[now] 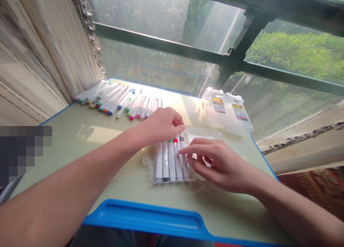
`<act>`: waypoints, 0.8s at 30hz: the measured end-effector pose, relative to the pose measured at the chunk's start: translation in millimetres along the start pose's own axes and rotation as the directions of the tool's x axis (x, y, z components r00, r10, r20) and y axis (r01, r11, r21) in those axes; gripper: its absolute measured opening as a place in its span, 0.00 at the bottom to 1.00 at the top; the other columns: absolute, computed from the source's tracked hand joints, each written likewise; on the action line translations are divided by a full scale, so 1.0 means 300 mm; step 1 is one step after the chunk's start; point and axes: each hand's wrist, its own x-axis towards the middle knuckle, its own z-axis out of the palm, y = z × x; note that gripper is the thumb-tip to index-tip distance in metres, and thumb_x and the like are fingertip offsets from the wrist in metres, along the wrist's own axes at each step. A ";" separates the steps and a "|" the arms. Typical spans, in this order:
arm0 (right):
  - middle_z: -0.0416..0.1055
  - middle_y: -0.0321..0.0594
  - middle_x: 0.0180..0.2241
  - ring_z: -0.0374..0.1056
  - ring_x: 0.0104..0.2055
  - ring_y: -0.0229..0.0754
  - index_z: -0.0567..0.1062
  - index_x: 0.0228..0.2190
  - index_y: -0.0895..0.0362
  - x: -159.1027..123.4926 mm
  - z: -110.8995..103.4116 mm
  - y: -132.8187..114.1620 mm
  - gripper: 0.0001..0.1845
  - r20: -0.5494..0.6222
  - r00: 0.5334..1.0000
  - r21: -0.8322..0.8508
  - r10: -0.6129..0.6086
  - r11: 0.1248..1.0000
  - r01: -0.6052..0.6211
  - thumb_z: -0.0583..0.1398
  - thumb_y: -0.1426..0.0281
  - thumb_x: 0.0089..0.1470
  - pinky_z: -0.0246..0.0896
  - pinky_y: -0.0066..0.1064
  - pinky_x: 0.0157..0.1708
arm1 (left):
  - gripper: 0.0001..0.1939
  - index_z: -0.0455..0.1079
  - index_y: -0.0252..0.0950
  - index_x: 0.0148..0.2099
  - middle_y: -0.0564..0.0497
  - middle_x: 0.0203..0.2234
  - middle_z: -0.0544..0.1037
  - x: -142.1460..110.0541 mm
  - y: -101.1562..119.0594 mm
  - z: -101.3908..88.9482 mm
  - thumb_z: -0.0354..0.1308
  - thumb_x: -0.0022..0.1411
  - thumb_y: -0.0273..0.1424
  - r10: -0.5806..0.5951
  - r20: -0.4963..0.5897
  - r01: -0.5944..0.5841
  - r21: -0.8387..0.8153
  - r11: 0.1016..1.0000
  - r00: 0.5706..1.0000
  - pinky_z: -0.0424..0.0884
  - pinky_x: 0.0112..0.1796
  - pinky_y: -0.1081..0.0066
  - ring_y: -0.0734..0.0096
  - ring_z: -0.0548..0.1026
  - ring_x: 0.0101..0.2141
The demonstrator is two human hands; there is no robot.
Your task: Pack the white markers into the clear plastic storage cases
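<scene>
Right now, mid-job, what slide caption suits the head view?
Left hand and right hand at an open clear case holding white markers, more markers lying side by side beyond.

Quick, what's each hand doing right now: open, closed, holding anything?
Left hand: curled over slim white markers in a clear plastic case; its grip cannot be told.
Right hand: open, loosely bent by the markers, nothing visibly held.

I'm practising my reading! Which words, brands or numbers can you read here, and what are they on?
No text is clear enough to quote.
Left label and right label on the clear plastic casing: too blurred.
Markers in the open tray: faint print, too small.
</scene>
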 end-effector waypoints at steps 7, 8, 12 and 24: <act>0.72 0.37 0.37 0.66 0.27 0.31 0.79 0.48 0.53 -0.002 0.004 0.003 0.16 0.024 1.000 0.015 0.017 1.000 -0.018 0.59 0.75 0.60 0.60 0.25 0.28 | 0.12 0.81 0.36 0.36 0.51 0.29 0.82 -0.003 -0.004 -0.005 0.58 0.57 0.35 0.031 0.011 -0.032 0.016 0.999 0.999 0.64 0.30 0.71 0.73 0.73 0.28; 0.72 0.38 0.37 0.66 0.28 0.32 0.78 0.48 0.53 -0.003 0.005 0.003 0.16 0.029 0.999 0.018 0.018 1.000 -0.019 0.59 0.74 0.60 0.60 0.26 0.28 | 0.12 0.81 0.36 0.36 0.51 0.29 0.82 -0.004 -0.007 -0.005 0.58 0.57 0.35 0.030 0.014 -0.030 0.010 0.999 0.999 0.64 0.30 0.71 0.73 0.73 0.27; 0.71 0.39 0.38 0.67 0.29 0.33 0.77 0.50 0.52 -0.006 0.005 0.004 0.17 0.045 0.999 0.016 0.014 1.000 -0.015 0.60 0.72 0.60 0.61 0.26 0.29 | 0.13 0.81 0.37 0.36 0.51 0.28 0.81 -0.001 -0.019 -0.007 0.58 0.56 0.37 0.021 0.030 -0.021 0.002 1.000 0.999 0.64 0.29 0.71 0.73 0.73 0.27; 0.72 0.39 0.39 0.67 0.28 0.32 0.78 0.50 0.52 -0.004 0.005 0.006 0.15 0.057 0.998 0.001 0.028 1.000 -0.028 0.60 0.70 0.61 0.61 0.27 0.29 | 0.13 0.81 0.38 0.34 0.50 0.31 0.82 0.002 -0.028 -0.006 0.58 0.56 0.38 0.003 0.047 -0.005 0.044 0.999 0.999 0.66 0.31 0.71 0.69 0.75 0.32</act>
